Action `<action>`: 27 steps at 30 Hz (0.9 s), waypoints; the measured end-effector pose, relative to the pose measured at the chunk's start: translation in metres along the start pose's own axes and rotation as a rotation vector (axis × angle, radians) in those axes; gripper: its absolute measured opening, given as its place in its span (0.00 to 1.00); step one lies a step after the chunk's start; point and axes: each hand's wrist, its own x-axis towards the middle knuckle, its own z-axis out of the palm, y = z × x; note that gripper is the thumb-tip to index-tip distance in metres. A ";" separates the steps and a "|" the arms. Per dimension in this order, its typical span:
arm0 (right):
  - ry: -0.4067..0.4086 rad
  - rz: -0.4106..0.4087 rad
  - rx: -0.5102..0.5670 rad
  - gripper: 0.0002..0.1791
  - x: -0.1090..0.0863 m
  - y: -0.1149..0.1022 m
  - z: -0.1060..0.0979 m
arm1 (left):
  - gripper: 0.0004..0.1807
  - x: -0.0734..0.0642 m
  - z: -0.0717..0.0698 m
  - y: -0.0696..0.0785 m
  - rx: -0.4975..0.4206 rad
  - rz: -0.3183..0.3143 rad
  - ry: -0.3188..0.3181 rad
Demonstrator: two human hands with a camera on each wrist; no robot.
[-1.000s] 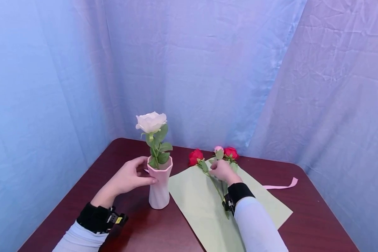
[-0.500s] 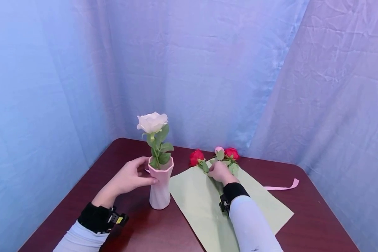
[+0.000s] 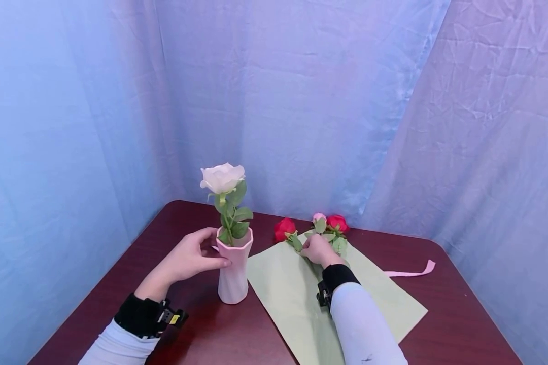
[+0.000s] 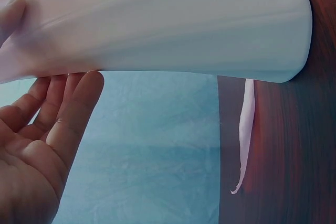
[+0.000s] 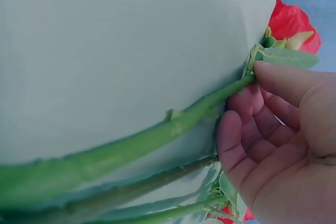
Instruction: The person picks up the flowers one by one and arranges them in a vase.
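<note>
A pink-and-white vase (image 3: pixel 234 274) stands upright on the table, with one white rose (image 3: pixel 222 178) in it. My left hand (image 3: pixel 191 257) holds the vase near its rim, thumb on the near side and fingers on the far side. To the right, over pale green wrapping paper (image 3: pixel 283 289), my right hand (image 3: pixel 318 249) pinches the stem of the left red rose (image 3: pixel 284 229). The right wrist view shows thumb and forefinger on the green stem (image 5: pixel 157 129), just below the leaves. Beside the hand lie another red rose (image 3: pixel 337 223) and a small pink rose (image 3: pixel 319 217).
A pink ribbon (image 3: pixel 413 274) sticks out from under the paper's right side. Another pale pink strip (image 4: pixel 245 135) lies behind the vase. The dark red table (image 3: pixel 461 314) is backed by blue curtains (image 3: pixel 274 101).
My right hand has shifted slightly left and down onto the left red rose's stem, the forearm moving left with it. My left hand keeps its hold on the vase.
</note>
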 end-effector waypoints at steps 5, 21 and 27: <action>-0.031 0.006 0.049 0.22 -0.001 0.001 -0.003 | 0.33 0.000 0.001 0.001 0.008 -0.008 0.001; -0.091 0.073 0.278 0.22 -0.006 -0.009 -0.026 | 0.33 -0.001 0.001 -0.003 0.009 -0.016 0.012; -0.060 0.081 0.353 0.21 -0.007 -0.011 -0.030 | 0.33 0.000 0.000 -0.001 0.000 -0.013 0.002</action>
